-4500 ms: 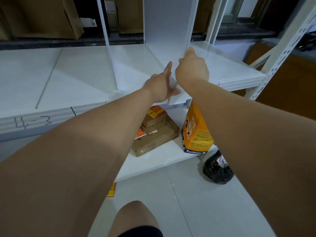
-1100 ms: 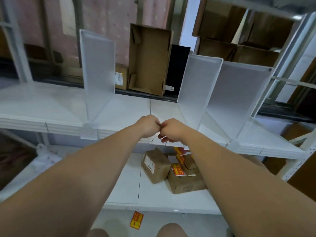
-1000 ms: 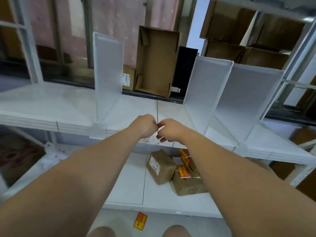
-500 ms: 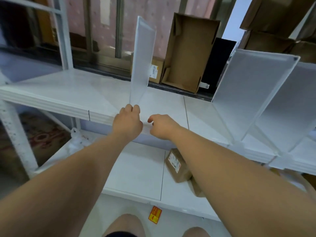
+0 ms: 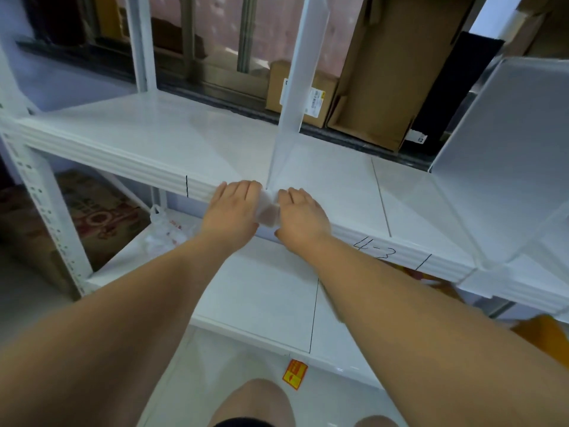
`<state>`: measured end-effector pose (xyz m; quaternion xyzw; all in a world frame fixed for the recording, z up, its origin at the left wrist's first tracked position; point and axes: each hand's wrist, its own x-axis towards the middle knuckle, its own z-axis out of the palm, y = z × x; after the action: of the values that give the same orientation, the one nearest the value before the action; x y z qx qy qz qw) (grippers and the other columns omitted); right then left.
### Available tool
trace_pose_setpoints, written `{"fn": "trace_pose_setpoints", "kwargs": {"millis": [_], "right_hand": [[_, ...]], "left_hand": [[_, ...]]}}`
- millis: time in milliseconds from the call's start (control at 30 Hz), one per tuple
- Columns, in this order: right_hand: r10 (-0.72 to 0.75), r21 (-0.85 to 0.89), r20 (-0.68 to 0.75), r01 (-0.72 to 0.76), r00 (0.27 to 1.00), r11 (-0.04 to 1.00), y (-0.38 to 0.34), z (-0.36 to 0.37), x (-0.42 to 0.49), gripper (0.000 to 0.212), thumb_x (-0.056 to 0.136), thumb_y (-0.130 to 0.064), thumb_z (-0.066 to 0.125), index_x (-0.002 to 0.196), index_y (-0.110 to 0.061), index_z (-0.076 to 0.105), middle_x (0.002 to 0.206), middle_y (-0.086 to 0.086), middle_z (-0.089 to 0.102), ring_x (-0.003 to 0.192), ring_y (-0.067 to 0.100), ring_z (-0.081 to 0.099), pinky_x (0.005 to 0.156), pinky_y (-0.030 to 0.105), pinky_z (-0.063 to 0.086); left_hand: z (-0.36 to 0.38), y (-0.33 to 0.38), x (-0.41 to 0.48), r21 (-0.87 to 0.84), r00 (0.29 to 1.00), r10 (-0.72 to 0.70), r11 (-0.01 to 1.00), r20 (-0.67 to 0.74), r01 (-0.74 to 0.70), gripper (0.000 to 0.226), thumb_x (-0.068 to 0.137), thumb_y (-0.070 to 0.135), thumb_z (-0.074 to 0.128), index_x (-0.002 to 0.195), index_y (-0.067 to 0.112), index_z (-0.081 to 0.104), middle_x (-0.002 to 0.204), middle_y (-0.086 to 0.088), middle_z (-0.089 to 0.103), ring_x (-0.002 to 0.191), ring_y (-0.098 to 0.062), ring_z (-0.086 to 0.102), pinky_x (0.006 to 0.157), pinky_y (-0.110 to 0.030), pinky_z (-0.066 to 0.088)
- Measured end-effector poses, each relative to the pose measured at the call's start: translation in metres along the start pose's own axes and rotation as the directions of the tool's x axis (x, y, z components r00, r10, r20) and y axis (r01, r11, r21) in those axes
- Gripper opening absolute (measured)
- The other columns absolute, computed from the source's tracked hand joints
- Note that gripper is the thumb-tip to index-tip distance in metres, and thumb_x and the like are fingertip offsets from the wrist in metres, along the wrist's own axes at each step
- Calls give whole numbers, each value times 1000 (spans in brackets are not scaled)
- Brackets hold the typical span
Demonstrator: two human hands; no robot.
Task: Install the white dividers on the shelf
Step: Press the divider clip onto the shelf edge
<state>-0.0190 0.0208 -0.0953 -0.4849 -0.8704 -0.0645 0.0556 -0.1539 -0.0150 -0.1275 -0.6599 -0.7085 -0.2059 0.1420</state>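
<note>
Reaches with both bare arms from the bottom corners up to frame centre. Lays the left hand (image 5: 234,208) over the front lip of the shelf (image 5: 123,155), fingers nearly straight and close together, tips on the shelf top, inner side touching the translucent foot (image 5: 268,211) of the middle divider (image 5: 295,87); thumb hidden. Sets the right hand (image 5: 303,215) just right of that foot, fingers bent over the lip, thumb tucked under the edge. Cannot tell whether it pinches the foot or only presses beside it.

Straight above the hands, upright on the shelf and seen almost edge-on: that white divider, running from front lip to back edge. At the right edge of the frame, two more dividers (image 5: 508,149), leaning in the wide-angle view, feet on the same lip. Right of the hands, on the lip, a handwritten "4-3" (image 5: 374,251). Behind the shelf, upper centre to right, open cardboard boxes (image 5: 378,72). Below, a lower shelf (image 5: 261,303) with a crumpled plastic bag (image 5: 166,229) at left. Bottom centre, on the floor, an orange sticker (image 5: 295,369).
</note>
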Motion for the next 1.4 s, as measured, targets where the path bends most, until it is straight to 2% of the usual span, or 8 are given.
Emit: {"fn": "trace_pose_setpoints", "kwargs": {"millis": [133, 267, 467, 533, 700, 900, 1067, 1400], "right_hand": [[-48, -133, -103, 35, 994, 991, 3, 13, 7, 66, 89, -22, 57, 145, -15, 23, 139, 8, 38, 128, 28, 37, 101, 39, 33], [-108, -237, -126, 76, 986, 969, 11, 15, 10, 66, 92, -35, 52, 149, -20, 21, 136, 10, 42, 120, 31, 42, 94, 42, 38], [-112, -260, -255, 43, 961, 965, 18, 26, 10, 73, 54, -49, 80, 120, -20, 64, 97, 9, 67, 78, 29, 63, 66, 34, 52], [-148, -265, -253, 79, 956, 961, 22, 24, 8, 76, 58, -51, 78, 125, -19, 61, 106, 11, 66, 86, 29, 63, 74, 34, 53], [-201, -128, -137, 184, 970, 974, 23, 15, -2, 83, 85, -55, 53, 151, -17, 18, 149, 10, 30, 131, 29, 35, 108, 36, 31], [-158, -30, -110, 155, 981, 987, 24, 9, -2, 82, 90, -60, 46, 151, -12, 20, 158, 5, 22, 141, 22, 26, 115, 29, 21], [-117, 84, -120, 128, 986, 988, 23, 0, -3, 61, 96, -47, 44, 148, -20, 29, 156, 1, 29, 138, 19, 32, 112, 26, 23], [-84, 161, -63, 93, 994, 983, 25, -10, -2, 46, 99, -43, 40, 141, -25, 43, 146, -2, 45, 132, 22, 43, 108, 28, 29]], "left_hand": [[13, -9, 2, 59, 988, 71, 996, -134, -64, 75, 50, 32, 89, 112, 4, 58, 104, -11, 65, 94, -34, 62, 88, -38, 45], [31, -6, 0, 43, 950, 46, 998, -310, -34, 77, 53, 40, 86, 113, 3, 58, 106, -11, 66, 96, -31, 63, 97, -36, 34], [45, 4, 1, 29, 913, -26, 999, -407, 41, 67, 60, 31, 78, 115, 3, 51, 108, -12, 66, 103, -30, 63, 104, -38, 27], [45, 5, 3, 33, 903, -29, 998, -428, 48, 65, 57, 27, 78, 113, 2, 53, 105, -12, 66, 98, -31, 63, 102, -38, 28], [47, 4, 2, 29, 903, -46, 997, -428, 65, 62, 61, 27, 74, 114, 1, 56, 106, -14, 64, 100, -32, 59, 102, -39, 29], [40, 3, 1, 39, 948, -56, 997, -313, 71, 85, 50, 42, 86, 117, 1, 54, 107, -14, 62, 101, -34, 59, 99, -42, 35], [28, -4, 3, 112, 942, 23, 994, -336, 16, 85, 63, 73, 50, 110, 2, 57, 96, -14, 63, 84, -33, 60, 83, -36, 30], [29, 14, 2, 14, 925, -110, 992, -364, 123, 75, 70, 68, 46, 106, 4, 60, 90, -11, 64, 84, -33, 61, 83, -40, 47]]}}
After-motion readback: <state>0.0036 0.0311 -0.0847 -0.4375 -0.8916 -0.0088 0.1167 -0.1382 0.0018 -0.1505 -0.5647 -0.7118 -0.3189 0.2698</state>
